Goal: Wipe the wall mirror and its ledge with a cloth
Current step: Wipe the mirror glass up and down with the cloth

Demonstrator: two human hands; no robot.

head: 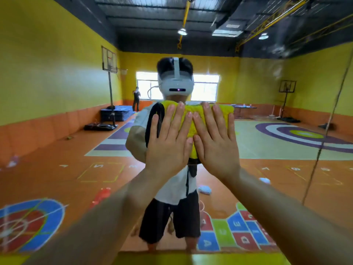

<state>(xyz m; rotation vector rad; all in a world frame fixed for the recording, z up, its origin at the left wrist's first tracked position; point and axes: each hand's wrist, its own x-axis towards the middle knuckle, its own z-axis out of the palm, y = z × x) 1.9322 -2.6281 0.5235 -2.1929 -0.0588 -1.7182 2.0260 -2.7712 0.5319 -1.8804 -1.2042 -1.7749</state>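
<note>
A large wall mirror (66,92) fills nearly the whole view and reflects a gym hall and my own body. A yellow cloth (191,119) lies flat against the glass at chest height. My left hand (168,142) and my right hand (215,142) both press on it, fingers spread and pointing up, thumbs nearly touching. Most of the cloth is hidden under my hands. The yellow ledge (172,258) runs along the bottom edge of the view, below the mirror.
A vertical seam between mirror panels (324,134) runs down the right side. In the reflection, another person stands far back by the windows, and basketball hoops and blue mats stand at the hall's sides.
</note>
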